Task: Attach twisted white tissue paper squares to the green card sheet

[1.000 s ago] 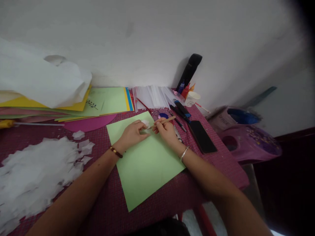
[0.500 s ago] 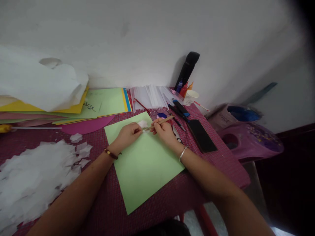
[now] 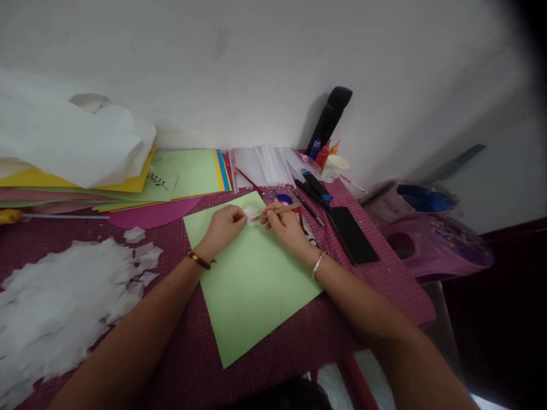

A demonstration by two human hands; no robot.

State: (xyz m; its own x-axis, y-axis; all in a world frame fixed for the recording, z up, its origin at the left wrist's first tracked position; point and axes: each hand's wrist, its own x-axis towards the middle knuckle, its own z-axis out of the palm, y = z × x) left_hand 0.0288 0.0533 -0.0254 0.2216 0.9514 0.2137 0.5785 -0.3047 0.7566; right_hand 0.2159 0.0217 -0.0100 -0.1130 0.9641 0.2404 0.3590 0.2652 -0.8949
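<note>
A light green paper sheet (image 3: 256,290) lies at a slant on the table. Near its far end, my left hand (image 3: 222,229) has thumb and fingers pinched at the edge of a small white paper piece (image 3: 251,214). My right hand (image 3: 287,229) grips a thin tan stick (image 3: 291,206), which looks wooden, and its tip points at the white piece. Whether the tip touches the paper I cannot tell. To the left is a big heap of white paper scraps (image 3: 64,307).
A black phone (image 3: 352,234), blue-and-black tools (image 3: 317,185) and scissors (image 3: 313,241) lie on the right. Paint bottles (image 3: 322,155) and a white cup (image 3: 337,164) stand near the wall. Coloured sheets (image 3: 188,171) and clear plastic strips (image 3: 267,165) lie at the back.
More of the white paper piece shows between my hands now. My left hand has shifted slightly up, and the stick is still in my right hand. The view has tilted a little.
</note>
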